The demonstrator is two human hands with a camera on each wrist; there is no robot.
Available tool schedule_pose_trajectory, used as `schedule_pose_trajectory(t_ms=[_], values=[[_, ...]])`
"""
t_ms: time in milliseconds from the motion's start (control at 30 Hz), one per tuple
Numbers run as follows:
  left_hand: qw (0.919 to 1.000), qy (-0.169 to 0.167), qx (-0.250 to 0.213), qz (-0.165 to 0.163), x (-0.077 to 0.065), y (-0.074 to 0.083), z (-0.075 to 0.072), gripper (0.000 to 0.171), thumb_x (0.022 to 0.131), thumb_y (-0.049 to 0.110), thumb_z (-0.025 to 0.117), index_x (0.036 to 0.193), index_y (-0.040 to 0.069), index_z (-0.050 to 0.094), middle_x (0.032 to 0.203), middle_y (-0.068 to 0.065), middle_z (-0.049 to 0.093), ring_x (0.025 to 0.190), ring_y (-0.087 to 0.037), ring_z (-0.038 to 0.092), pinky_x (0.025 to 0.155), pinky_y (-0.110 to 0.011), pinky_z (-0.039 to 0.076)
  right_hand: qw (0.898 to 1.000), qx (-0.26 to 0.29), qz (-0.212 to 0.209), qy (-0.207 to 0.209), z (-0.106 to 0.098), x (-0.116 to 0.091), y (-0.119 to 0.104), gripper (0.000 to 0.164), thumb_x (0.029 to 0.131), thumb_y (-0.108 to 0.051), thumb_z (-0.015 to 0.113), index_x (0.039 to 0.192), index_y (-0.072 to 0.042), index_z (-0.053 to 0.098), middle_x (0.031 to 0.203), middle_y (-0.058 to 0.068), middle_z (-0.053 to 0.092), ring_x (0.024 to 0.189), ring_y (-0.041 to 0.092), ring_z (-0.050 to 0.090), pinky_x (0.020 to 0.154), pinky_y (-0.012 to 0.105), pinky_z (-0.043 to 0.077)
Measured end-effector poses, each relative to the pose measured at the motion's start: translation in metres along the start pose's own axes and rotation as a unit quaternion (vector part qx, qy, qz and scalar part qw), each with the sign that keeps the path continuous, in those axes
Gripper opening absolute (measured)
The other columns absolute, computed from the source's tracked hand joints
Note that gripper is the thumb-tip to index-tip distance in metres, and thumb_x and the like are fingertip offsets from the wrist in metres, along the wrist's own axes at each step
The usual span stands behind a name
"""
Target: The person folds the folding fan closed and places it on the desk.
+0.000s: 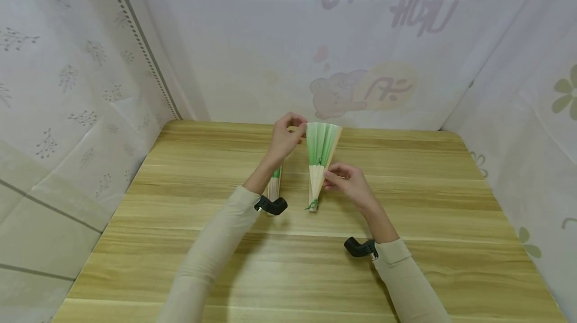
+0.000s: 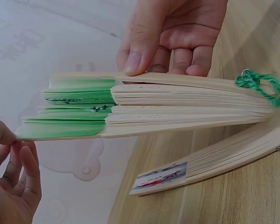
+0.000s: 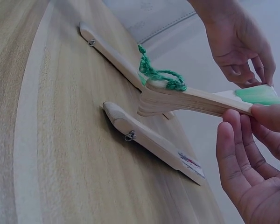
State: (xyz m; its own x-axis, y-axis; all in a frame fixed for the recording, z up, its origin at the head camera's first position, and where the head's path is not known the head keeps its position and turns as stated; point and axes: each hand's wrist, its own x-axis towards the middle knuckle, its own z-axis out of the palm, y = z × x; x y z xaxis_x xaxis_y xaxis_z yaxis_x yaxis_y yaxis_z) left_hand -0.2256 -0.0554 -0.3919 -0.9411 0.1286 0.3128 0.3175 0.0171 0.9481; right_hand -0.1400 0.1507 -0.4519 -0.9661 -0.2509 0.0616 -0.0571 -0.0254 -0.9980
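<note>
A folding fan point(image 1: 321, 150) with green leaf and pale wooden ribs is held partly spread above the table. My left hand point(image 1: 287, 135) pinches the upper left corner of its leaf. On the other side, my right hand point(image 1: 349, 185) grips the right outer rib between thumb and fingers. A green cord point(image 2: 259, 86) hangs at the pivot end. Below it lies a folded fan point(image 3: 144, 140) whose leaf shows a white, grey and red picture. Beside that, partly covered by my left forearm, lies another folded fan point(image 1: 273, 188) with a green leaf.
The wooden table point(image 1: 288, 273) meets a printed fabric wall point(image 1: 252, 52) at its back edge, with more fabric on both sides. Black wrist-worn camera mounts point(image 1: 272, 206) stick out from both sleeves above the table.
</note>
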Motion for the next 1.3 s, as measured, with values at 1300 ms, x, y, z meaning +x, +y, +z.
schedule_pose_trajectory(t_ms=[1300], values=[[0.9994, 0.022, -0.025, 0.003, 0.0027, 0.0003, 0.0027, 0.015, 0.1, -0.001, 0.061, 0.11, -0.012, 0.063, 0.094, -0.012, 0.061, 0.081, -0.045, 0.063, 0.058, -0.023, 0.052, 1.0, 0.027, 0.005, -0.011, 0.0017, 0.0044, 0.0043, 0.024, 0.102, -0.002, 0.061, 0.114, 0.018, 0.061, 0.099, 0.022, 0.067, 0.084, 0.022, 0.068, 0.087, 0.051, 0.055]])
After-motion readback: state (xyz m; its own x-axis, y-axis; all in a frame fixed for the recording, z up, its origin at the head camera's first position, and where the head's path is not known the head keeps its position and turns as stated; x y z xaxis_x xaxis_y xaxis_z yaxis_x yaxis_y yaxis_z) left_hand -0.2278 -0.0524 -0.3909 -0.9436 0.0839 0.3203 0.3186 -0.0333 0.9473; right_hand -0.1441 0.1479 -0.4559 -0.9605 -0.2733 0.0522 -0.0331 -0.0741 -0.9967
